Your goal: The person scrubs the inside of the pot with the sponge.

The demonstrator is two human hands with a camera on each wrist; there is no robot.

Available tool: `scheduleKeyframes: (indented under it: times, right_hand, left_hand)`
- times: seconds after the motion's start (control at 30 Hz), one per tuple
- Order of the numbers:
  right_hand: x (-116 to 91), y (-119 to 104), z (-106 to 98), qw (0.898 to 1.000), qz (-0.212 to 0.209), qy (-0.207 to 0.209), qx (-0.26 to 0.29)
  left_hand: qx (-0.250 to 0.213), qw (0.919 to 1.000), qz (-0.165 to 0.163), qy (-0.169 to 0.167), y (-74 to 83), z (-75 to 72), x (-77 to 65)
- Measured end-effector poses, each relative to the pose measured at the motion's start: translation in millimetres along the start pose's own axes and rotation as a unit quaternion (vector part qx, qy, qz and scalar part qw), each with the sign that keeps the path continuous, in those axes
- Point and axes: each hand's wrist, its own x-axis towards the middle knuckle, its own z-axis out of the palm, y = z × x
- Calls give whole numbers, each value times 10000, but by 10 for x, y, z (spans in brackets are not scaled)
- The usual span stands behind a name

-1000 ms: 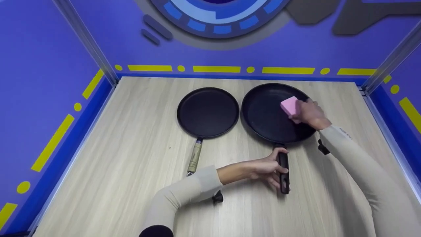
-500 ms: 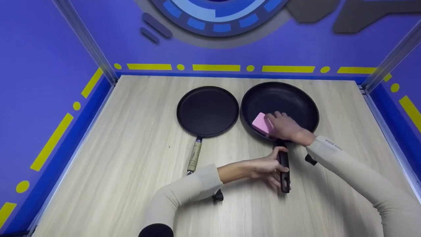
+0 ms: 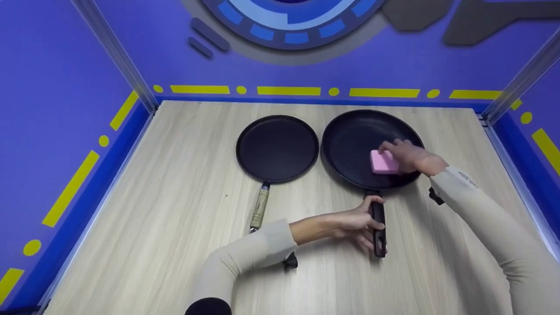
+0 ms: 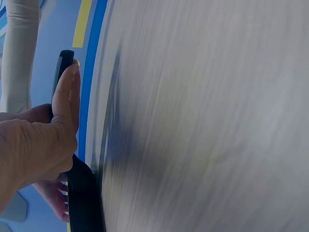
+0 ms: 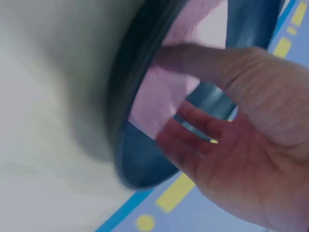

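Observation:
A deep black frying pan (image 3: 350,140) sits at the back right of the table, its black handle (image 3: 379,232) pointing toward me. My left hand (image 3: 354,221) grips that handle, with fingers and thumb around it; the left wrist view shows the handle (image 4: 63,65) poking out past the fingers. In the pan's right half, my right hand (image 3: 407,155) holds a pink sponge (image 3: 383,162) against the inner surface. The right wrist view has the thumb on one side of the sponge (image 5: 159,96) and fingers on the other, just inside the pan's rim (image 5: 120,130).
Left of the frying pan, close beside it, lies a flat black griddle pan (image 3: 278,148) with a wooden-look handle (image 3: 260,208), partly behind the left sleeve (image 3: 262,245). Blue-purple walls (image 3: 297,74) stand around the wooden table (image 3: 175,183) at the back and sides.
My right hand swept the sponge from the pan's right side to its lower left, then back to the right, now lower than at first. The left hand keeps its hold on the handle.

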Motion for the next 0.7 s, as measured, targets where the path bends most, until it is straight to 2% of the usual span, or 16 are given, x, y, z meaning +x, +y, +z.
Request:
scheduleKeyframes:
  times: [0.1,0.17,0.37,0.53,0.7]
  right_hand:
    - [96,146,14,9993,235,264,-104]
    - [184,209,39,9984,223,449,-276]
    - [425,244,53,9933,275,766,-815]
    - [437,248,-60,9913,763,629,-866]
    - [274,140,-172,9875,1449,164,-591]
  left_hand:
    - [-16,10000,-14,16,-11,2,0]
    - [-17,10000,-38,27,-19,7,-2]
    - [23,9999,-70,81,-23,9,-7]
    - [71,9999,-48,61,5,-13,-13]
    - [233,9997,-51,15,15,-48,-22]
